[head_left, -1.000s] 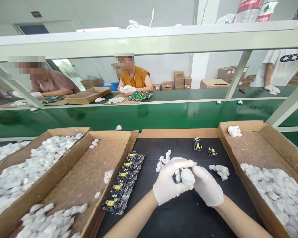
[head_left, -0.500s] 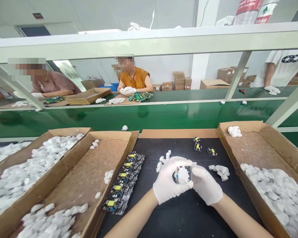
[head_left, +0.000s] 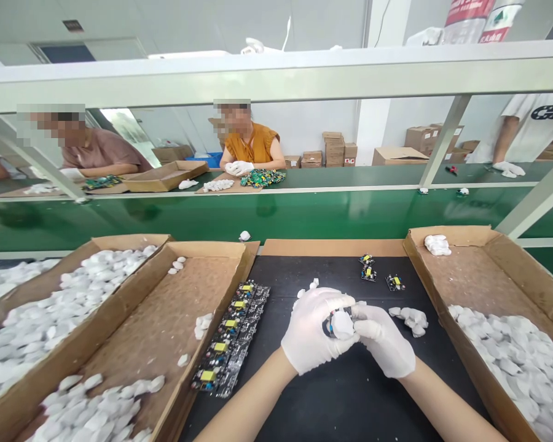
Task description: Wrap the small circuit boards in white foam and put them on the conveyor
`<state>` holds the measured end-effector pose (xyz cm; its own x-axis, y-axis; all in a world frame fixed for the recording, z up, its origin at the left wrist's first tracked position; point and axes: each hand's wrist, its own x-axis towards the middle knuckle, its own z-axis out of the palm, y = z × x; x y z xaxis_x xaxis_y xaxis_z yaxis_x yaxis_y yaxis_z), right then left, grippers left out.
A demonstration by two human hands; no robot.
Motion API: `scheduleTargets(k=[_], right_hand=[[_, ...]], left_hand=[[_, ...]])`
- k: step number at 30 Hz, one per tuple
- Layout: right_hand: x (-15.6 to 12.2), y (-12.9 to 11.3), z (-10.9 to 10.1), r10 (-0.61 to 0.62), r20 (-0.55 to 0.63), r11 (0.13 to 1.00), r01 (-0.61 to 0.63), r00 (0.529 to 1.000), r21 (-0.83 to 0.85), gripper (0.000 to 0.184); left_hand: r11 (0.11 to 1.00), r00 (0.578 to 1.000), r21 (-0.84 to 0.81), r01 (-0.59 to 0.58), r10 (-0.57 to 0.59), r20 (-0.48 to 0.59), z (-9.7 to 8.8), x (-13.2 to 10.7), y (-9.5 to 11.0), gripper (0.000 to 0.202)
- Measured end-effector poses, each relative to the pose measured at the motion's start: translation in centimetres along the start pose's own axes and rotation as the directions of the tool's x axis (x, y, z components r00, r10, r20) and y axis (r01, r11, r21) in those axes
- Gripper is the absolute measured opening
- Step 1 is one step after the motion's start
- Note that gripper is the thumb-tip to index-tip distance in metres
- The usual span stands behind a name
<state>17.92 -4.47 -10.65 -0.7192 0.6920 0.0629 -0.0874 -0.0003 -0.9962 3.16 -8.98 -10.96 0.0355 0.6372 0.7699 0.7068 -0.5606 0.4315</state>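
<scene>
Both my hands wear white gloves and meet over the black mat (head_left: 364, 399). My left hand (head_left: 313, 331) curls round a small circuit board (head_left: 330, 322), gripping it by its edges. A white padded lump (head_left: 342, 324) covers most of the board's face. My right hand (head_left: 384, 341) pinches at the right side of the board, thumb and fingertips against the lump's edge; the exact contact is partly hidden. Several small white pieces (head_left: 314, 284) lie just behind my left hand. Right of my right hand rests a cluster of white lumps (head_left: 411, 319).
A strip of joined circuit boards (head_left: 230, 337) lies at left; single boards (head_left: 395, 282) sit farther back. Cardboard trays of white lumps flank the mat, one left (head_left: 166, 307), one right (head_left: 483, 264). A green conveyor (head_left: 304, 215) runs behind, with co-workers (head_left: 253, 144) beyond.
My right thumb and fingers have shifted lower along the board's right side, to the lump's edge. The board has turned slightly in my left hand. A white-topped piece on the conveyor has moved right.
</scene>
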Motion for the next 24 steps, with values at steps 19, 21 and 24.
scheduleTargets(k=[19, 21, 24], right_hand=[[-0.09, -0.03, -0.03, -0.016, -0.03, 0.996, 0.014, 0.999, -0.089, 0.028], [-0.07, 0.06, -0.06, 0.02, -0.037, 0.993, -0.024, 0.999, -0.116, 0.03], [-0.04, 0.46, -0.12, 0.065, -0.07, 0.99, -0.074, 0.995, -0.124, 0.033]], left_hand=[[0.99, 0.996, 0.124, -0.07, 0.077, -0.054, 0.22, 0.13, 0.26, 0.029], [0.986, 0.993, 0.136, -0.092, 0.101, -0.059, 0.23, 0.12, 0.24, 0.03], [0.983, 0.992, 0.151, -0.106, 0.115, -0.052, 0.36, 0.01, 0.07, 0.032]])
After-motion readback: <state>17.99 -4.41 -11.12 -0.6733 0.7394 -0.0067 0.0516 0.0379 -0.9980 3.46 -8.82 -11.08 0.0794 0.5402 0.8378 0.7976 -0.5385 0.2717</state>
